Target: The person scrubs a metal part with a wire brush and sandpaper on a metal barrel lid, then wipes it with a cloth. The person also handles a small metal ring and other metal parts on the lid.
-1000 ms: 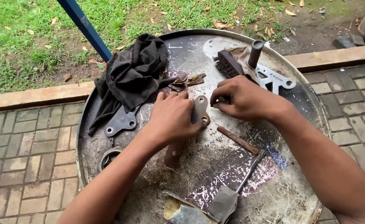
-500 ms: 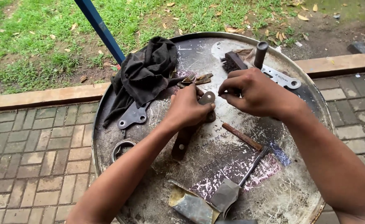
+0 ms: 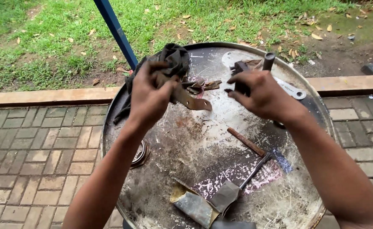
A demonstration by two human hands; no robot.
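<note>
Two hands over the drum lid (image 3: 203, 169): left hand (image 3: 150, 95) clasps a metal bracket (image 3: 190, 99), right hand (image 3: 263, 95) grip half-curled, holding nothing visible.

We see our left hand (image 3: 150, 99) gripping a rusty metal bracket (image 3: 190, 99) above the drum lid (image 3: 173, 169), our right hand (image 3: 265, 95) just beside it.

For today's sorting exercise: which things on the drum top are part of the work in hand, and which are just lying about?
In hand:
- left hand lifting a flat metal bracket
- right hand over a dark brush

Lying about:
- black rag
- rusty rod
- scraper
- metal ring
- short pipe
- drum top
</note>
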